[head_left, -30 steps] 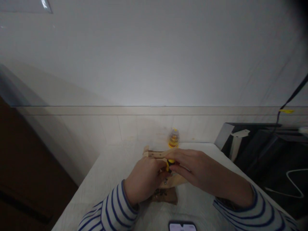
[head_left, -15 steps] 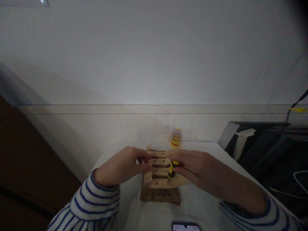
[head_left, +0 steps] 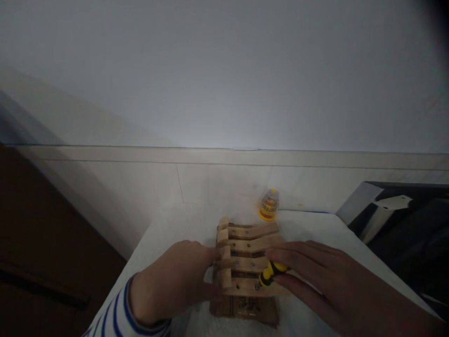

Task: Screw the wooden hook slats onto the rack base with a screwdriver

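A small wooden slatted rack (head_left: 245, 256), made of several curved slats screwed to a cross piece, lies on the white table (head_left: 308, 234). My left hand (head_left: 175, 281) rests against its left end, fingers curled on the cross piece. My right hand (head_left: 315, 276) holds a yellow and black screwdriver (head_left: 269, 274) with its tip down on the front slat. A brown piece of cardboard (head_left: 245, 309) with small dark screws on it lies under the rack's near edge.
A yellow-based clear dome holding screwdriver bits (head_left: 268, 204) stands at the back of the table by the tiled wall. A dark surface with a white bracket (head_left: 389, 206) lies to the right. Dark floor drops away to the left.
The view has shifted closer and to the left. My left hand dropped from the upper slats to the rack's left end. My right hand with the screwdriver moved slightly right and down to the front slat.
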`<state>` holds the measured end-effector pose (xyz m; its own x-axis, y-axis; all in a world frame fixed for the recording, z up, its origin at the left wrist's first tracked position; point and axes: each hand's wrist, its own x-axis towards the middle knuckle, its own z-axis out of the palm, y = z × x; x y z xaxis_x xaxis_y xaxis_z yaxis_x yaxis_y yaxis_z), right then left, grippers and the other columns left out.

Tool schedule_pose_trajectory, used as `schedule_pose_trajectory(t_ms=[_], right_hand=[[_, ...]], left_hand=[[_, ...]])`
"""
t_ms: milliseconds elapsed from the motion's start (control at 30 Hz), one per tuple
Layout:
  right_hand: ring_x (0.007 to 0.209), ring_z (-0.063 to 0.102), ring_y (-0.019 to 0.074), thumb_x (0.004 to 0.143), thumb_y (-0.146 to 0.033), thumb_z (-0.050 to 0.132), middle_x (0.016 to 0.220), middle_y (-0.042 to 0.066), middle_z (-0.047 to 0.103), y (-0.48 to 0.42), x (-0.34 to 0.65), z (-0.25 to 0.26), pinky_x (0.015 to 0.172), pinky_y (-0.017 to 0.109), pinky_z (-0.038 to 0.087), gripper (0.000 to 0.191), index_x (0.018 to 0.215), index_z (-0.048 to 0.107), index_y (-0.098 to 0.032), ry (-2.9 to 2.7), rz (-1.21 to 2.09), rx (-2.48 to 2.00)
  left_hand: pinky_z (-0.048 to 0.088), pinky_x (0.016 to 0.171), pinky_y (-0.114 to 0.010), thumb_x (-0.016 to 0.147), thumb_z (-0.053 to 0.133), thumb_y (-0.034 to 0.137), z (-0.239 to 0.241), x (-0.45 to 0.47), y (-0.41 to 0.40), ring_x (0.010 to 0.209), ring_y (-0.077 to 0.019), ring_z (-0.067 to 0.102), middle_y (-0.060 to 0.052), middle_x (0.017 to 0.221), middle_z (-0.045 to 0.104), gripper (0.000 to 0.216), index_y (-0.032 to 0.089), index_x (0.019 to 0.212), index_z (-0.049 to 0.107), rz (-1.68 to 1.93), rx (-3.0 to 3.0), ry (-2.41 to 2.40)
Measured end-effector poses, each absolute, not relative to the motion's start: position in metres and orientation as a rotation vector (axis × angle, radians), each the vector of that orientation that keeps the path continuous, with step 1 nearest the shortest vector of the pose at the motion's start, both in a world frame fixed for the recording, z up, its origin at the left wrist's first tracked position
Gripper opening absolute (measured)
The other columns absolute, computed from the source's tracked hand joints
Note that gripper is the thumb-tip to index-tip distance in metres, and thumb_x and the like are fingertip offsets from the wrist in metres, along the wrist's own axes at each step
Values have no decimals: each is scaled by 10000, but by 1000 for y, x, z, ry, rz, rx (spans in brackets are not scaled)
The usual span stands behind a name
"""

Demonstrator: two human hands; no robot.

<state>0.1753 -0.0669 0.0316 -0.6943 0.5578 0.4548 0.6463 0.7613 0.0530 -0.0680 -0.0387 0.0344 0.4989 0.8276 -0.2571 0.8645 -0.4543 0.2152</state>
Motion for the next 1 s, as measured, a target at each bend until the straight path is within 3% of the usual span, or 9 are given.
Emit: schedule_pose_trajectory(t_ms=[133, 1000], right_hand=[[752, 690, 159, 973, -231, 213, 878, 43, 723, -63, 176, 34, 614, 245, 582, 387, 985, 598, -188, -2549, -321, -864], [791, 688, 190, 953, -185, 267, 935, 27, 717, -64, 179, 33, 656, 320, 600, 324, 1042, 577, -205, -2601, -257, -855]], left_hand=[[453, 714, -342, 741, 656, 335, 34, -65, -40, 839, -258, 615, -69, 915, 661, 333, 227, 1053, 618, -194, 2426, 1448], [456, 697, -311, 823, 557, 283, 23, -60, -36, 784, -224, 630, -69, 811, 674, 179, 200, 945, 659, -137, 2519, 1334]])
